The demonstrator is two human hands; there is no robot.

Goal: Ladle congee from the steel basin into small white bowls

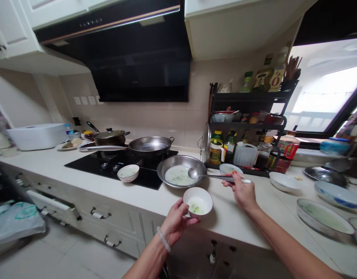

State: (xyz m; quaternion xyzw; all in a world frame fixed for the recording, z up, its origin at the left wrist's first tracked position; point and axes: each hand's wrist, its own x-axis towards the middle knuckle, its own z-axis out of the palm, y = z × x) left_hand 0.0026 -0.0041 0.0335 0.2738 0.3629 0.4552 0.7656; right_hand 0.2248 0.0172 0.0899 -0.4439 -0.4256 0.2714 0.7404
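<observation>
My left hand (177, 221) grips a small white bowl (206, 211) by its side, thumb at the rim. A little pale soup with green bits lies in the bottom of it. Just behind stands a steel basin (163, 164) of whitish soup with green flecks. My right hand (244, 192) is closed around the handle of a metal ladle (193, 173), whose head is over the soup at the basin's right side. Whether the ladle's head touches the soup I cannot tell. Beyond my right hand, a bowl (228, 168) with pale contents is partly hidden.
A filled bowl (128, 179) stands at the black cooktop's (143, 176) edge. Behind are a wok (150, 145) and a lidded pot (110, 136). A black rack (250, 126) with bottles rises at the back right. Several bowls line the right counter, including a soup-filled dish (323, 231). One drawer (54, 205) juts out.
</observation>
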